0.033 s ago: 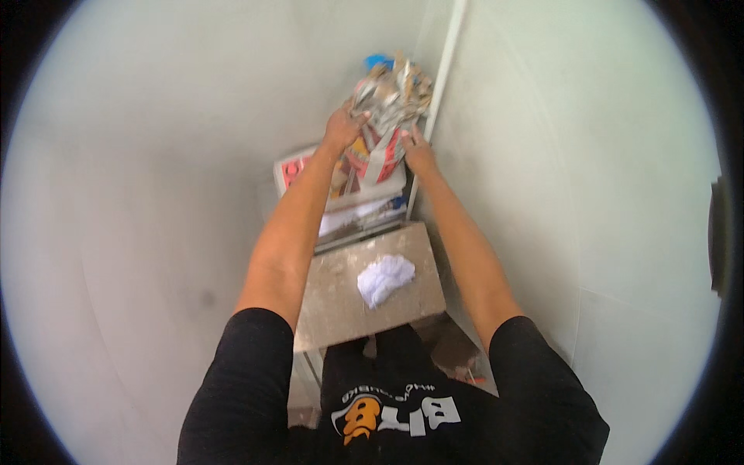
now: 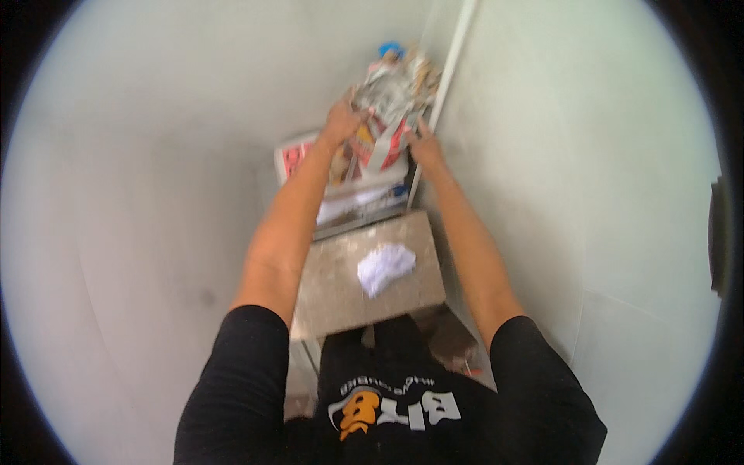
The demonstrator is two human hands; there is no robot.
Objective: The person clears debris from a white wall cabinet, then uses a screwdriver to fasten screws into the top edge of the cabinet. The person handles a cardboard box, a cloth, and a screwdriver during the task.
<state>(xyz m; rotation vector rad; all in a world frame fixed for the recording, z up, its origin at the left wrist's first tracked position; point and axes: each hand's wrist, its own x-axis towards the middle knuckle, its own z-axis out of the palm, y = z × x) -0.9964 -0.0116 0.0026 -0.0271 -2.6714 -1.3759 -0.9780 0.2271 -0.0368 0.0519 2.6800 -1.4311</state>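
Note:
A crumpled sack (image 2: 384, 151), silvery grey at its mouth and red, white and yellow lower down, lies on a stack of papers in the corner. My left hand (image 2: 342, 124) grips the left edge of its mouth with bent fingers. On the other side, my right hand (image 2: 424, 147) pinches the sack's right edge; its fingertips are slightly blurred. Brownish crumpled paper (image 2: 425, 77) and a small blue piece (image 2: 391, 51) show beyond the sack's mouth. Nearer to me, a crumpled white cloth or paper (image 2: 385, 267) rests on a worn wooden board (image 2: 329, 291).
The paper stack (image 2: 349, 205) stands just behind the board. A thin white pipe (image 2: 453, 66) runs up the corner, close to my right hand. Pale walls (image 2: 155, 232) enclose the spot on both sides. A dark object (image 2: 716, 239) sits at the far right edge.
The sack's mouth looks wider and flatter, with more silvery inside showing. My right hand has shifted slightly right, and the whole view has moved a little.

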